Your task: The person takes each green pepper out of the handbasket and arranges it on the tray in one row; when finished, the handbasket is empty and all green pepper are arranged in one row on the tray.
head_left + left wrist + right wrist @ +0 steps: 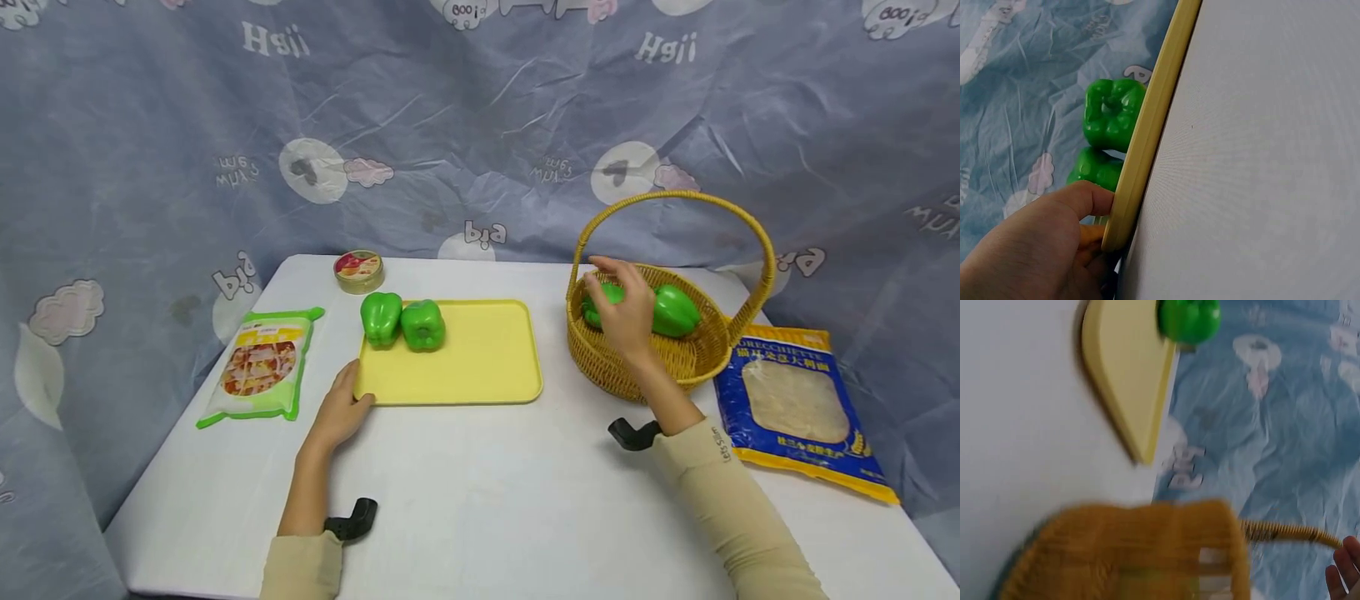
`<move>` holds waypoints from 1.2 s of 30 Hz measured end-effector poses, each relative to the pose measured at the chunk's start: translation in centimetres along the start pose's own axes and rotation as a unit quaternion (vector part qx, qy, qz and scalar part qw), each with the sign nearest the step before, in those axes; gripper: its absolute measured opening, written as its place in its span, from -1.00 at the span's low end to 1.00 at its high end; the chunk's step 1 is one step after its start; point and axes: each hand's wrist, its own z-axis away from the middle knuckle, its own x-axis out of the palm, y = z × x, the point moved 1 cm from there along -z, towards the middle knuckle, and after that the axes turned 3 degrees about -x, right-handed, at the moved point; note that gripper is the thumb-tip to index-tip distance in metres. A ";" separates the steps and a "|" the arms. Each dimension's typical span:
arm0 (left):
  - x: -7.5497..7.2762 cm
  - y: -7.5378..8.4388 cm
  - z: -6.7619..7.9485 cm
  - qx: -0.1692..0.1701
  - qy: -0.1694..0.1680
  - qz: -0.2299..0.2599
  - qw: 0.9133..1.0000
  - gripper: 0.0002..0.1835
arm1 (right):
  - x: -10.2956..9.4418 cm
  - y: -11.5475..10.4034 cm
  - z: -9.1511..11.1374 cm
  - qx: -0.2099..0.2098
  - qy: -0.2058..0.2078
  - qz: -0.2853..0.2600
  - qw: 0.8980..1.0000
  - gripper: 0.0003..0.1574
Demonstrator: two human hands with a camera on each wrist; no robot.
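Observation:
At the near left corner of the yellow tray (480,358), my left hand (343,412) grips the rim, thumb on the front edge and fingers along the left side. Two green bell peppers (423,325) stand side by side at the tray's far left. Over the wicker basket (615,375) is my right hand (628,312), fingers and thumb spread apart with nothing between them. Inside that basket lie green bell peppers (675,312), one partly hidden behind the hand. The right wrist view catches only fingertips (1350,559) near the basket handle (1291,531).
A blue and yellow pasta bag (802,408) lies right of the basket, whose tall handle arches above it. Left of the tray is a green and white food packet (262,367). A round tin (359,271) stands behind it near the patterned cloth backdrop (480,150).

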 end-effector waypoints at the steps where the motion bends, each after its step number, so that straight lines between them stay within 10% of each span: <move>1: -0.1 0.0 0.0 0.001 0.000 0.001 1.000 -0.26 | -0.6 0.7 -0.2 0.004 0.001 0.005 1.000 -0.67; 8: -0.3 0.0 -0.1 0.004 0.004 0.000 1.000 -0.26 | -2.9 5.5 -0.8 0.038 -0.103 0.048 0.993 -0.43; 17: -0.2 -0.2 -0.1 0.001 -0.004 0.008 1.000 -0.27 | -3.1 9.4 0.2 0.118 -0.284 0.056 0.950 -0.15; 36: -0.1 -0.3 -0.1 0.004 0.000 0.007 1.000 -0.26 | -2.4 12.0 0.7 0.200 -0.422 0.033 0.884 0.05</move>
